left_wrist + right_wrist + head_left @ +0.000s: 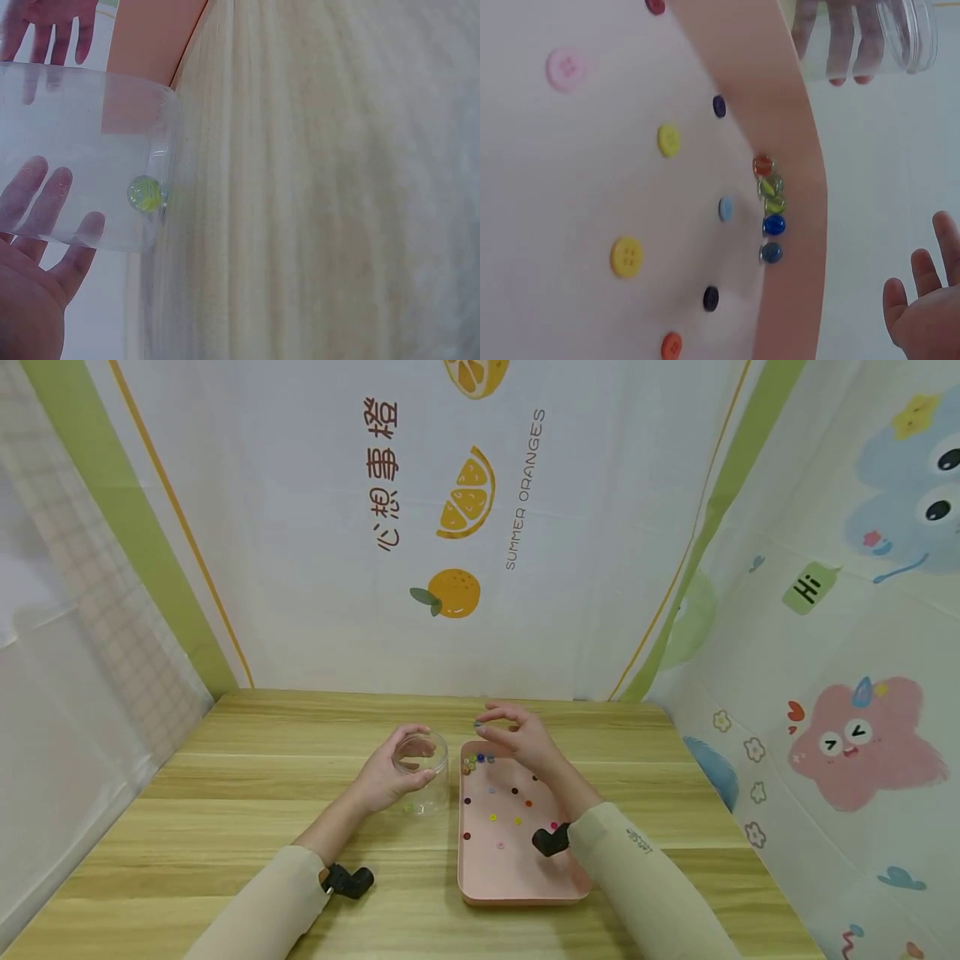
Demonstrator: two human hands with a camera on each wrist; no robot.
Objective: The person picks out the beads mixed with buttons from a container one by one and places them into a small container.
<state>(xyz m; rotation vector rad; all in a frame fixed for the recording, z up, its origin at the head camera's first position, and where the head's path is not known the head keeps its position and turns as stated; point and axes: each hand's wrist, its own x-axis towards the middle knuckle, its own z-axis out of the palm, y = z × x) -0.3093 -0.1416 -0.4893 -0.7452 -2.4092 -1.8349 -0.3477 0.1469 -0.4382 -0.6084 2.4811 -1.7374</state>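
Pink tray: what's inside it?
Scattered coloured buttons and, near the far left corner, five marbles. In the head view the right arm and wrist camera cover part of the tray on its right side; anything under them cannot be seen.

The table (225, 860) is of pale wood with long grain lines. Behind it hangs a white cloth (315, 593) with printed oranges (454, 593) and green borders (138, 527). The white right wall (750, 643) shows a smiling pink star (862, 752). The light is soft.
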